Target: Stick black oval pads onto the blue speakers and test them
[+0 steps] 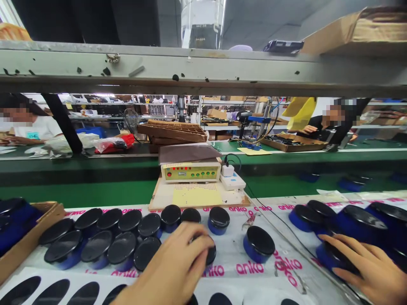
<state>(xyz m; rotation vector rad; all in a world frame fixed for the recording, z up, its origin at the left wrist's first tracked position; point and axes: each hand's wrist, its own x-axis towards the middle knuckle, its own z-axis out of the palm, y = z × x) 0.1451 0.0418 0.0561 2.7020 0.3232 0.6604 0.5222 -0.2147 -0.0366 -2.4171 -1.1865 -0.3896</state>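
My left hand [178,258] reaches over the middle of the bench, with its fingers curled around a round blue tin with a glossy black top [210,253]. The hand covers most of that tin. To its left stand several like tins [122,250] in two rough rows; another tin [259,244] stands apart on the right. My right hand [365,264] is at the right, its fingers and thumb around a blue tin [332,256] beside a group of others [361,224]. Near the front edge lies a white sheet with black ovals [52,292].
A control box with buttons [190,171] sits beyond the tins, next to a white power adapter [232,180]. A cable [286,228] crosses the bench. At left is a cardboard box of tins [34,237]. Behind runs a green belt [104,190]; two people work across it. A metal shelf [203,72] hangs above.
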